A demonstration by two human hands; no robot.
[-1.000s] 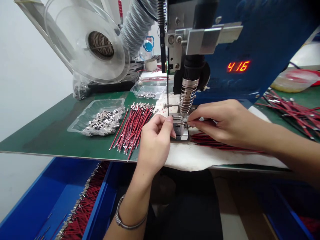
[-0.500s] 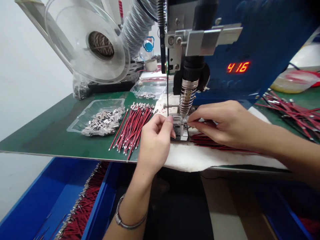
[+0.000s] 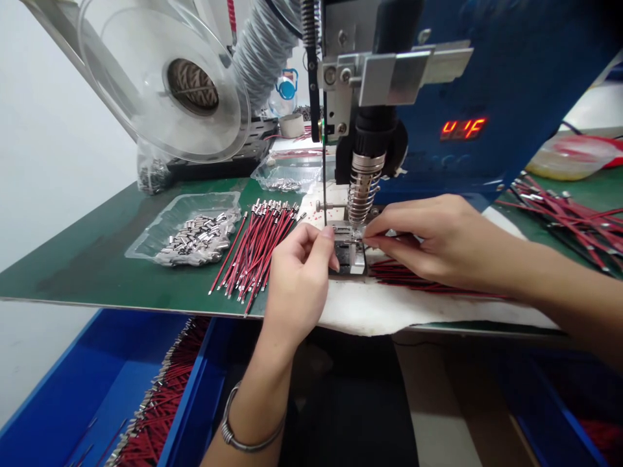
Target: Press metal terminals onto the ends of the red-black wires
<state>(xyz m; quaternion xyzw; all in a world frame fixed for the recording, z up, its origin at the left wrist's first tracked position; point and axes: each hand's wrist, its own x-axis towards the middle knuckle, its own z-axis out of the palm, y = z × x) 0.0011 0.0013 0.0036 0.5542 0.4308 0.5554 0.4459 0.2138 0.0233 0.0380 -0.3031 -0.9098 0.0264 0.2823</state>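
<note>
Left hand (image 3: 296,275) rises from below the table (image 3: 97,266) edge, fingers curled, thumb and forefinger pinched against the left side of the metal fixture (image 3: 351,257) beneath the spring-tipped machine head (image 3: 363,188). Right hand (image 3: 438,237), palm down, pinches at the fixture's right side; the gripped piece is too small to identify. The red display (image 3: 462,128) digits are blurred.

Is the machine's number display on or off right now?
On: the display glows red on the blue machine, but its digits are smeared, so the number cannot be read.
</note>
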